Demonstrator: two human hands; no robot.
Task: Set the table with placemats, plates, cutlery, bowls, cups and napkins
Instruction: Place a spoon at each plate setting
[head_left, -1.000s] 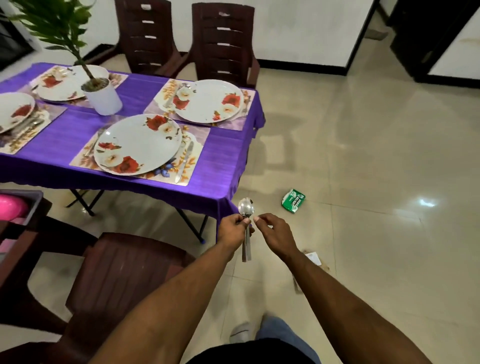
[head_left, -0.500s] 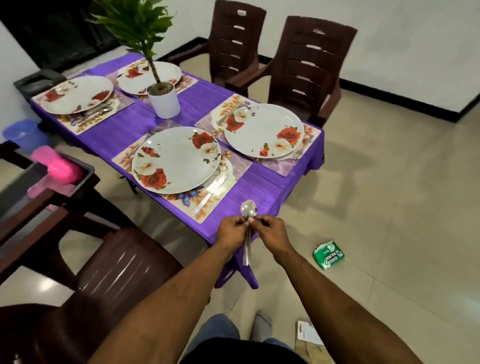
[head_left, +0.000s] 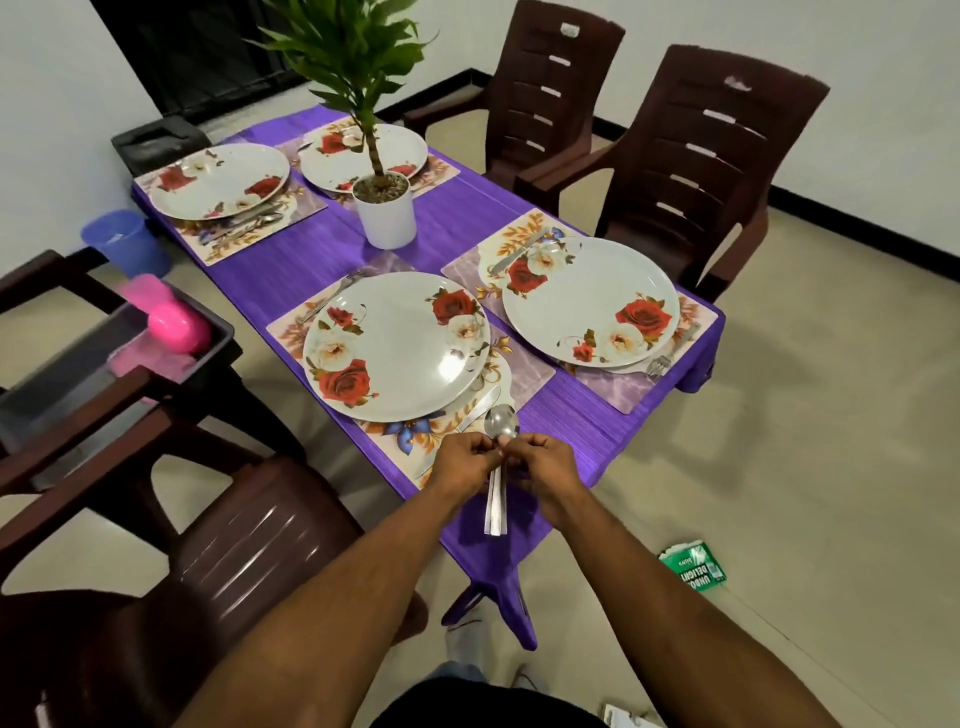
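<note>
My left hand (head_left: 464, 464) and my right hand (head_left: 544, 466) together pinch the necks of steel spoons (head_left: 500, 423), bowls up and handles hanging down, over the near corner of the purple-clothed table (head_left: 582, 421). Just beyond them lies the nearest floral placemat (head_left: 410, 435) with a rose-patterned plate (head_left: 396, 345), a knife (head_left: 480, 406) on its right and a fork (head_left: 332, 294) on its left. A second plate (head_left: 590, 302) with cutlery sits to the right. Two further set plates (head_left: 218, 180) (head_left: 332, 165) lie at the far end.
A potted plant (head_left: 385, 205) stands mid-table. Brown chairs stand at the far right (head_left: 691, 161) (head_left: 550, 88) and near left (head_left: 223, 551). A tray with pink items (head_left: 176, 325) rests on a chair at left, a blue cup (head_left: 124, 241) beyond it. A green packet (head_left: 692, 566) lies on the floor.
I have come closer to the table, so the view now looks down on it. Both hands with the spoons have moved over the near table corner, still pinching them.
</note>
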